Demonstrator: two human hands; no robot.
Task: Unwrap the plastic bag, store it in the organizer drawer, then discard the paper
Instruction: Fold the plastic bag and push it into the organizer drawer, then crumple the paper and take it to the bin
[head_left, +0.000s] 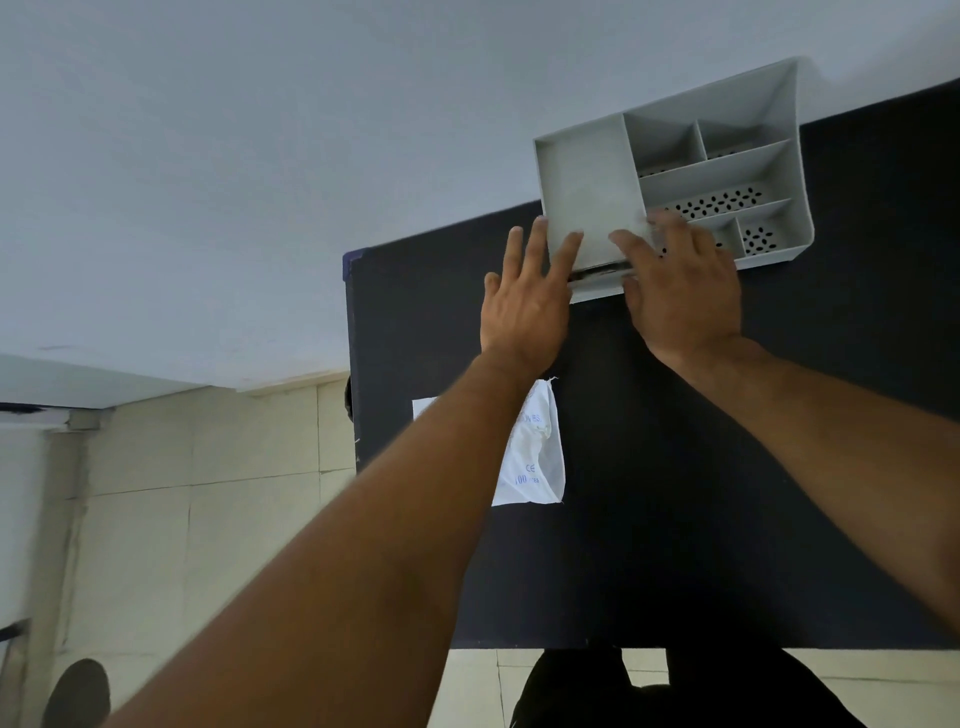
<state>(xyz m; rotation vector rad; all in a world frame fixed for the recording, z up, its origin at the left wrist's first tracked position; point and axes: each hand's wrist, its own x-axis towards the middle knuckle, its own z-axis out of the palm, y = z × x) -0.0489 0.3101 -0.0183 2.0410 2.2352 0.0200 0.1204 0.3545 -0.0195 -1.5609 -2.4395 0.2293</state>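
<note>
A grey plastic organizer with several compartments stands at the far edge of the black table, against the wall. Its drawer front at the bottom shows a narrow dark gap. My left hand lies flat on the organizer's left front, fingers spread over the rim. My right hand rests on its front right, fingers spread, with a blurred pale patch at the fingertips. I cannot make out the plastic bag itself. A white printed paper wrapper lies on the table under my left forearm.
The table's left edge drops to a tiled floor. A pale wall rises behind the organizer. The table's near edge runs along the bottom, with dark clothing below it.
</note>
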